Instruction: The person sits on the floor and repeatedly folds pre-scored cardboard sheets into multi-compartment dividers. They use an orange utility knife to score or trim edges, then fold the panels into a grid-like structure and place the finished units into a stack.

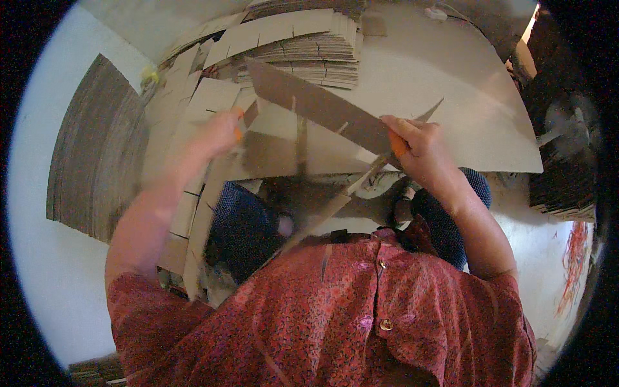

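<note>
My right hand point(416, 145), with orange covering on a finger, is closed on slotted cardboard strips. One brown cardboard strip point(322, 106) slants from it up to the far left, with pale slots along its lower edge. A second, narrow cardboard strip point(329, 209), seen nearly edge-on, crosses it at that hand and runs down toward my shirt. My left hand point(222, 133), also with orange on its fingers and slightly blurred, pinches a short brown end of cardboard point(251, 115). How far that piece reaches is unclear. Both hands are above the table's near side.
A pale table point(451, 84) spans the far side. Stacked slotted cardboard point(303, 48) lies at its back left. More cardboard stacks stand at the left wall point(97, 148) and far right point(564, 177). Red strings point(574, 264) hang at right. My knees point(242, 226) are below the table edge.
</note>
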The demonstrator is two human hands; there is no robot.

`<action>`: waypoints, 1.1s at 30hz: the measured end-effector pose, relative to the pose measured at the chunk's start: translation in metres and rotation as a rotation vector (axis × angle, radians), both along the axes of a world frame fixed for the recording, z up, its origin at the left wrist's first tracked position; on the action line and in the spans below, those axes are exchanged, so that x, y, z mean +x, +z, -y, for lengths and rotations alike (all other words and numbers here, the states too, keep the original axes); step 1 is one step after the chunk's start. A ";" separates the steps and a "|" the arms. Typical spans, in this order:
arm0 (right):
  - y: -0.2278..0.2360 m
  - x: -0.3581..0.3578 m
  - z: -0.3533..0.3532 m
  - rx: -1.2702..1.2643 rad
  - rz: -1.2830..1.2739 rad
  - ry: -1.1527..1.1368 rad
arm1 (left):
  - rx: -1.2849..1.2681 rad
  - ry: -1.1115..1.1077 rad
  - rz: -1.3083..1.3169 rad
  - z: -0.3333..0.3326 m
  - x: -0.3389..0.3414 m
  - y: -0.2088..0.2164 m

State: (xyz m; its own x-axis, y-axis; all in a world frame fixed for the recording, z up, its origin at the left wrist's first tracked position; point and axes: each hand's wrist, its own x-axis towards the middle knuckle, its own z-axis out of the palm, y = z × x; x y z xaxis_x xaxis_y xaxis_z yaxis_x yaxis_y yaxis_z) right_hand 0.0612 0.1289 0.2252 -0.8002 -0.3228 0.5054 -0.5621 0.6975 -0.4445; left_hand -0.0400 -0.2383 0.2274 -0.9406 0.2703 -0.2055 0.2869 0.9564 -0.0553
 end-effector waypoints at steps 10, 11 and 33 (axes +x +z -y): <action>0.016 -0.004 0.012 -0.093 -0.088 -0.045 | 0.634 0.178 0.379 -0.096 0.021 0.025; 0.015 -0.003 0.009 -0.131 -0.086 -0.043 | 0.681 0.210 0.380 -0.100 0.024 0.022; 0.015 -0.019 -0.002 -0.089 0.055 -0.072 | 1.128 0.272 0.643 -0.102 0.041 -0.009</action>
State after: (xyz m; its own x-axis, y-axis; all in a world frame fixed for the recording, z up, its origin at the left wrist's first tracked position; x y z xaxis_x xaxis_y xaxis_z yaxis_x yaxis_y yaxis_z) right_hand 0.0426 0.1311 0.2399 -0.8471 -0.2191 0.4842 -0.4848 0.6919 -0.5351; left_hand 0.0013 -0.1363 0.2185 -0.8118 0.4052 -0.4205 -0.2441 0.4186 0.8747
